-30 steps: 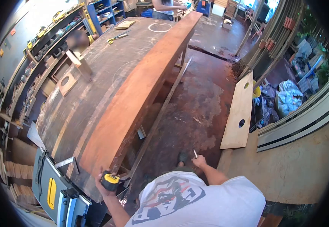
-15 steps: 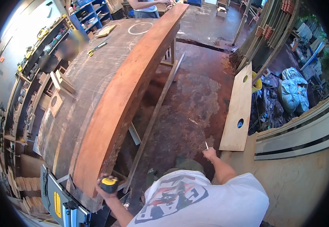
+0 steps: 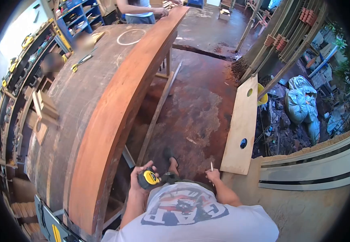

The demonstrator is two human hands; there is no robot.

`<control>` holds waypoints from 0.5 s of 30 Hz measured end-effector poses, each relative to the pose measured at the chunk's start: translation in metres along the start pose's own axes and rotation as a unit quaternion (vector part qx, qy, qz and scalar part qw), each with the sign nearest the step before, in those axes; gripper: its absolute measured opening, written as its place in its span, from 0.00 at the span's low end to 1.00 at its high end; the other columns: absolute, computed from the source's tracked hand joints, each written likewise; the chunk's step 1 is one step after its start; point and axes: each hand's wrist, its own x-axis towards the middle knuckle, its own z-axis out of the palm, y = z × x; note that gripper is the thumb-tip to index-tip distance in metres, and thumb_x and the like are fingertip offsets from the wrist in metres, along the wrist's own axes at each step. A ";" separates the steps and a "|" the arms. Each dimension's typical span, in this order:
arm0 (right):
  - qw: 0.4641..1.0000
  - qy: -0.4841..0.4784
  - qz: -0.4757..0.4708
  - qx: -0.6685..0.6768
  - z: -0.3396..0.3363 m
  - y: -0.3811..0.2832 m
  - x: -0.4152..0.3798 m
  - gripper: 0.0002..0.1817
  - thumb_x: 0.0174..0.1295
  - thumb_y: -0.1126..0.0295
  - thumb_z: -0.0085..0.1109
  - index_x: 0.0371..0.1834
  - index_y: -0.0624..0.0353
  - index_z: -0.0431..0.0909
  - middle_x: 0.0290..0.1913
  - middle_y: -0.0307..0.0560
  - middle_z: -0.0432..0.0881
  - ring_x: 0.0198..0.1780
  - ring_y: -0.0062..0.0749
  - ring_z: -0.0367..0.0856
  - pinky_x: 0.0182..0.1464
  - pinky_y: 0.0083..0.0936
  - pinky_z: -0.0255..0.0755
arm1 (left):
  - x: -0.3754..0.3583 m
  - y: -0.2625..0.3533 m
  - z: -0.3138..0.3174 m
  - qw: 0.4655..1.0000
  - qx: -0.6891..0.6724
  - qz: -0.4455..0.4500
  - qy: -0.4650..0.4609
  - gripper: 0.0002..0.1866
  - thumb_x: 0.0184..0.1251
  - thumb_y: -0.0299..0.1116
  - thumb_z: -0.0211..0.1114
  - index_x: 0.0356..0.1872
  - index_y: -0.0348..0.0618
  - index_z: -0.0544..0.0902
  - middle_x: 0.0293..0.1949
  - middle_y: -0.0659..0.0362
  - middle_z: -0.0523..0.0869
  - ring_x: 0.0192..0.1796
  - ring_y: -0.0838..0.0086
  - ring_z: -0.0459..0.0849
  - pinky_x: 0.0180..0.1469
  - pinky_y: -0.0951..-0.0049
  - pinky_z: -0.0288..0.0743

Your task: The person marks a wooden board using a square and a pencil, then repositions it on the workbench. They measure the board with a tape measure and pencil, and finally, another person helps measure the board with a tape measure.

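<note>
My left hand (image 3: 136, 177) is wrapped round a black and yellow tape measure (image 3: 148, 178), held in front of my shirt and just right of the plank's near end. The long reddish-brown plank (image 3: 120, 101) lies along the right edge of the workbench (image 3: 72, 97), and my left hand is apart from it. Lower right of centre, my right hand (image 3: 213, 175) is closed on a slim pale stick that looks like a pencil (image 3: 211, 165); its lower part is hidden in the fingers.
A person (image 3: 140, 11) stands at the plank's far end, one hand near it. Pliers (image 3: 82, 61) and wooden pieces (image 3: 46, 107) lie on the bench. A pale board with two holes (image 3: 239, 133) is at right. Tool shelves (image 3: 22, 76) line the left wall.
My left hand with the tape measure has come away from the plank's near end, towards my body. My right hand still holds the pencil. The view has shifted slightly.
</note>
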 end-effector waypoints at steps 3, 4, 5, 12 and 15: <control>0.997 0.042 0.057 0.017 -0.037 0.000 0.030 0.11 0.61 0.66 0.66 0.35 0.64 0.88 0.28 0.48 0.88 0.26 0.32 0.87 0.24 0.33 0.79 | 0.053 0.049 0.048 0.997 0.038 -0.003 -0.066 0.26 0.60 0.41 0.56 0.59 0.42 0.81 0.43 0.49 0.87 0.39 0.52 0.88 0.48 0.42 0.82; 0.996 0.058 0.063 0.026 -0.050 -0.007 0.030 0.11 0.61 0.66 0.66 0.35 0.64 0.88 0.27 0.48 0.88 0.26 0.32 0.86 0.23 0.33 0.78 | 0.070 0.064 0.060 0.993 0.103 0.035 -0.046 0.30 0.59 0.45 0.59 0.62 0.43 0.80 0.44 0.52 0.85 0.39 0.54 0.86 0.44 0.44 0.81; 0.994 0.073 0.068 0.034 -0.063 -0.017 0.027 0.11 0.61 0.66 0.66 0.34 0.64 0.88 0.26 0.48 0.87 0.25 0.32 0.86 0.22 0.33 0.77 | 0.081 0.078 0.075 0.993 0.095 0.042 -0.065 0.29 0.60 0.44 0.58 0.62 0.43 0.79 0.43 0.51 0.86 0.39 0.53 0.87 0.45 0.42 0.82; 0.983 0.099 0.081 0.135 -0.079 -0.074 0.077 0.09 0.63 0.69 0.65 0.39 0.63 0.87 0.27 0.47 0.86 0.21 0.32 0.80 0.19 0.31 0.72 | 0.135 0.156 0.116 0.974 0.088 0.130 -0.166 0.33 0.64 0.45 0.57 0.70 0.43 0.73 0.47 0.52 0.83 0.42 0.53 0.87 0.48 0.42 0.82; 0.981 0.095 0.073 0.153 -0.079 -0.121 0.074 0.09 0.63 0.69 0.65 0.40 0.62 0.87 0.28 0.46 0.86 0.23 0.32 0.81 0.20 0.31 0.72 | 0.142 0.175 0.117 0.973 0.070 0.180 -0.124 0.33 0.65 0.46 0.58 0.70 0.43 0.73 0.47 0.53 0.83 0.41 0.55 0.86 0.47 0.43 0.82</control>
